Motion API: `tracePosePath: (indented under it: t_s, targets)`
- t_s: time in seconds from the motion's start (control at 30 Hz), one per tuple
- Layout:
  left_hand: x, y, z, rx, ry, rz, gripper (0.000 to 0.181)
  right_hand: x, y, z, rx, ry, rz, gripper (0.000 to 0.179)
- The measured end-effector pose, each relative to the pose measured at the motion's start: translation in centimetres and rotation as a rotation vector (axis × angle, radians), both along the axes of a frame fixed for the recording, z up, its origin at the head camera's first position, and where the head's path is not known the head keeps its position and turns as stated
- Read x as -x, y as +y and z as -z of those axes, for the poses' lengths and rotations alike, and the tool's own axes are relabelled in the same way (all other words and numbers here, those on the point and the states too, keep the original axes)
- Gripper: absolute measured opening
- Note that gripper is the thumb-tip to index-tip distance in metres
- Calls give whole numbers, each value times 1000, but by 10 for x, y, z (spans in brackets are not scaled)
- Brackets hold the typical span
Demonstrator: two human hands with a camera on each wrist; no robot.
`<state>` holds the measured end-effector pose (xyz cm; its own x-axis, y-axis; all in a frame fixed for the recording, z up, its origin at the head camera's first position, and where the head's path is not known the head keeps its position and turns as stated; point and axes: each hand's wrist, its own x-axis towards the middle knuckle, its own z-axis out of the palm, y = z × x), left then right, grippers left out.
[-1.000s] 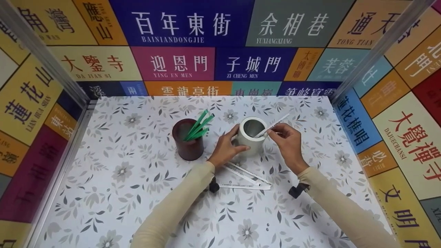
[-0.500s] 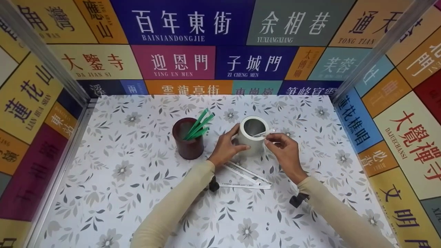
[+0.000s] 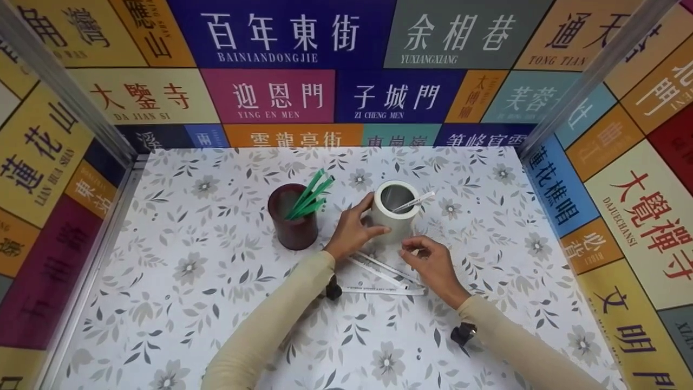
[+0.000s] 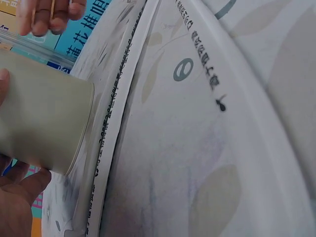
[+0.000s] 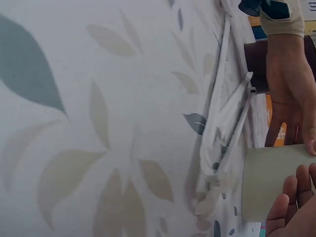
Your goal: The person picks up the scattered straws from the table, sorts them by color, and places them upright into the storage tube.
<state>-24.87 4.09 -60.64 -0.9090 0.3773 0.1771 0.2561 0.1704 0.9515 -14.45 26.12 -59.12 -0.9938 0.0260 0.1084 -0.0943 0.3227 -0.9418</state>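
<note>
Left hand [image 3: 352, 232] grips a cup [image 3: 399, 232], one straw [image 3: 421, 200] inside; right hand [image 3: 433, 265] loosely curled! Three printed straws [image 3: 384, 291] lie nearby; sign [image 3: 279, 96] reads "YING EN MEN".

Soft, even light fills the head view, leaving the bench [image 3: 233, 336] bright and pale with faint, diffuse shadows; the wall panels [image 3: 270, 103] read crisply at the centre and lean and soften toward the side edges. Both wrist views are dimmer and greyer. The left one bows strongly, its nearest white strip [image 4: 234, 74] smeared, the canister [image 4: 44, 113] darkening gently underneath; in the right, the lower strip ends blur into the pale surface.
</note>
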Motion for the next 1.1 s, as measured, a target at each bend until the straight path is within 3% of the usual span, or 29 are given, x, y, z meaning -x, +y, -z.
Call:
tracePosePath:
  t_s: [0.33,0.43,0.67,0.93,1.1]
  targets:
    - [0,-1,2,-18,19,17,97,-8,-7,29,-74,-47,-113,15]
    - [0,-2,3,-25,23,22,97,-8,-10,34,-130,-23,-139,17]
    - [0,-2,4,-46,7,23,96,-4,-19,36,-418,151,-211,19]
    - [0,-2,3,-39,7,15,95,3,-26,24,-718,214,-286,8]
    - [1,-1,2,-38,11,12,95,5,-18,16,-833,287,-334,8]
